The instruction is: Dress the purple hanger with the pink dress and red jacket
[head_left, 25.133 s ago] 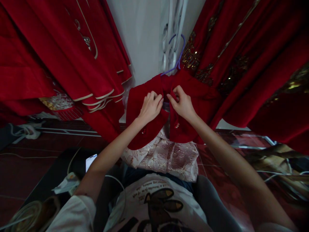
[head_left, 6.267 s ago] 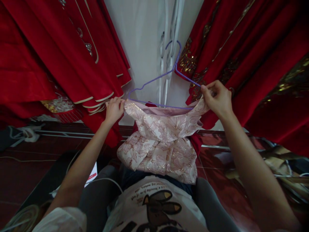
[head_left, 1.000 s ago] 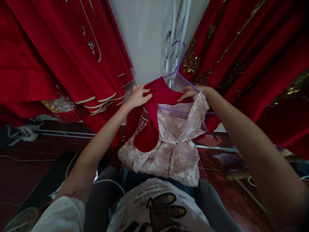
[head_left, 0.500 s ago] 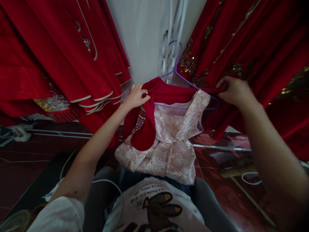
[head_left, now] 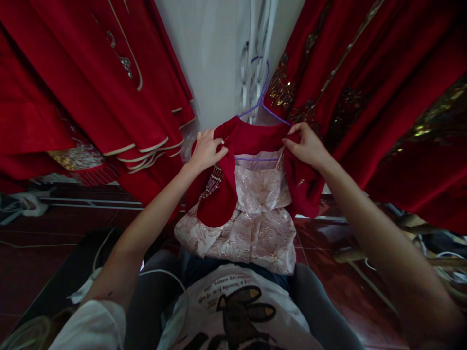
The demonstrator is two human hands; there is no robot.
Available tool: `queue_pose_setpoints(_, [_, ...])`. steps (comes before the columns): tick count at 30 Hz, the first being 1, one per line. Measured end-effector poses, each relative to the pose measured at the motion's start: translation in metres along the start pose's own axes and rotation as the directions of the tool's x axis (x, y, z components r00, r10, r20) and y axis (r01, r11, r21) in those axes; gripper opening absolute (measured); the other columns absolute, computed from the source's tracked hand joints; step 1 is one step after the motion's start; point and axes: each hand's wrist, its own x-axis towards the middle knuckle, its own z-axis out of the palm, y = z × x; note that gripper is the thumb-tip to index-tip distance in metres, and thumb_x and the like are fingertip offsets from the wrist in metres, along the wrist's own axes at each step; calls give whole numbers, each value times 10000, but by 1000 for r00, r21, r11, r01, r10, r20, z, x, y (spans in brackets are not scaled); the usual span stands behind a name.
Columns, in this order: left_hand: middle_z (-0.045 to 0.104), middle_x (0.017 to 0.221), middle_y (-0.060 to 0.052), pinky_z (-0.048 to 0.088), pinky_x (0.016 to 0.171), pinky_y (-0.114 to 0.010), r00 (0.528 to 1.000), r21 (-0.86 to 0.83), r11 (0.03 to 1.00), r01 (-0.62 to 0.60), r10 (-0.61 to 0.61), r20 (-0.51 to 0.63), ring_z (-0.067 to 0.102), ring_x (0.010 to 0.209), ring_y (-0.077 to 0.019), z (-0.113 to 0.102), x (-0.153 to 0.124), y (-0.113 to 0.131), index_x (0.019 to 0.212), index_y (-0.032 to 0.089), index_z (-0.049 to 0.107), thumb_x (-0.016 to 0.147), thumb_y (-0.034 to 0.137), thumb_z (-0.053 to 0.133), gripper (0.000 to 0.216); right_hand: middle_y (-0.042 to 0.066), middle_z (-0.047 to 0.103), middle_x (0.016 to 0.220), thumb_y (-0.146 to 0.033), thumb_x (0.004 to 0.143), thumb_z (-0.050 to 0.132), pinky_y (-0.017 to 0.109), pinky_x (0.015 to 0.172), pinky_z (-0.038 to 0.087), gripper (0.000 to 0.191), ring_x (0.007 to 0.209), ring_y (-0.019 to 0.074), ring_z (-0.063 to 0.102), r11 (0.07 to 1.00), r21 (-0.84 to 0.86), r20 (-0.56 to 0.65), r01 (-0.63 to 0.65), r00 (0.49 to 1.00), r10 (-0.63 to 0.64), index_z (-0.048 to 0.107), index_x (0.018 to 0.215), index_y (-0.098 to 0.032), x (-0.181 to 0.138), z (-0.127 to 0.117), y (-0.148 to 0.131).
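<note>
Red velvet jacket (head_left: 219, 204), short, draped open over purple wire hanger (head_left: 260, 104); collar band across top at centre frame, two front panels falling to either side.
Left hand (head_left: 206, 150): clamped on left shoulder seam of jacket, fingers curled over cloth edge; left panel drops from hand toward 6 o'clock, rounded hem lowest, beaded tassel trim (head_left: 213, 180) directly beneath knuckles.
Right hand (head_left: 306, 146): closed on right front edge of jacket, thumb and fingers pinching fabric; right panel falls from hand toward 6 o'clock, slightly to 7. Hands well apart, level with each other, jacket collar spanning between.
Pink brocade dress (head_left: 255, 223): on same hanger, under jacket, showing between two red panels and spreading below them onto lap; floral gold pattern.
Hanger hook: at 12 o'clock from jacket, caught on white scrolled metalwork (head_left: 255, 58); lower bar seen only as short purple line below collar, shoulders of hanger covered by velvet.
Hanging red garments (head_left: 91, 87) at 10 o'clock, cream piping along hems; more red garments with gold embroidery (head_left: 365, 82) at 2 o'clock, upper parts cut off by frame.
Hidden or unclear: fingertips of both hands buried in folds; dress neckline mostly covered; small ornament on right panel too small to identify; dark floor (head_left: 44, 233) at 8 o'clock with cables, dim; objects at lower left corner blurred, cropped.
</note>
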Motion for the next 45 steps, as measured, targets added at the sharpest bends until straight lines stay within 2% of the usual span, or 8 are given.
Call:
queue_pose_setpoints(6, [576, 1168, -158, 316, 1026, -593, 1000, 26, 1000, -6, 6, 8, 466, 1206, -398, 0, -1, -3, 843, 172, 649, 846, 295, 544, 162, 49, 553, 930, -179, 736, 560, 392, 942, 421, 184, 939, 226, 546, 980, 144, -4, 137, 990, -138, 462, 887, -215, 12, 54, -50])
queue_pose_setpoints(11, [460, 1378, -133, 290, 1085, -590, 996, 9, 1000, 11, -10, -87, 357, 1327, -387, -2, -15, -1, 920, 192, 647, 857, 285, 533, 160, 35, 558, 933, -169, 711, 555, 364, 912, 423, 219, 950, 230, 537, 984, 121, 28, 134, 990, -139, 462, 899, -227, -4, 50, -54])
queue_pose_setpoints(16, [429, 1353, -142, 330, 1093, -545, 965, -107, 992, 72, -96, -243, 358, 1311, -333, 13, -43, 37, 945, 183, 624, 917, 258, 454, 189, 28, 577, 884, -167, 667, 566, 345, 798, 432, 239, 802, 202, 535, 988, 73, 106, 136, 984, -144, 460, 873, -224, -15, 38, -51])
queue_pose_setpoints(20, [503, 1087, -136, 450, 964, -481, 996, -166, 986, -34, 19, -91, 480, 1106, -302, 42, -55, 69, 916, 172, 632, 910, 244, 496, 154, 22, 580, 863, -168, 649, 562, 336, 757, 429, 254, 763, 192, 528, 982, 85, 197, 166, 964, -180, 466, 877, -224, -15, 34, -53])
queue_pose_setpoints(25, [532, 1010, -116, 489, 896, -421, 980, -199, 963, -183, 194, 39, 531, 1005, -266, 57, -55, 74, 871, 166, 644, 888, 218, 525, 130, 25, 563, 869, -163, 668, 544, 355, 794, 437, 240, 791, 200, 540, 979, 110, 167, 174, 967, -191, 448, 878, -228, -22, 34, -47])
queue_pose_setpoints(32, [675, 819, -19, 511, 762, -307, 970, -462, 877, 132, -210, -120, 647, 773, -173, 44, -41, 65, 783, 212, 598, 869, 294, 602, 119, 55, 533, 1046, -201, 722, 583, 362, 792, 483, 353, 929, 223, 551, 953, 249, 32, 171, 982, -185, 432, 1037, -252, -40, 53, -39])
queue_pose_setpoints(37, [743, 971, -39, 534, 849, -324, 960, -632, 766, 120, -251, -122, 700, 922, -183, 48, -33, 66, 903, 218, 644, 866, 266, 635, 61, 41, 515, 1068, -301, 764, 635, 334, 754, 533, 423, 916, 194, 566, 891, 443, 115, 102, 979, -170, 392, 1110, -287, -51, 62, -31])
queue_pose_setpoints(45, [726, 1011, -74, 527, 920, -337, 951, -816, 576, 43, -274, -143, 688, 970, -174, 41, -28, 67, 938, 189, 632, 867, 271, 633, 108, 53, 540, 1121, -315, 850, 593, 376, 895, 537, 375, 997, 192, 578, 870, 476, 108, 127, 974, -201, 446, 1195, -300, -54, 61, -22])
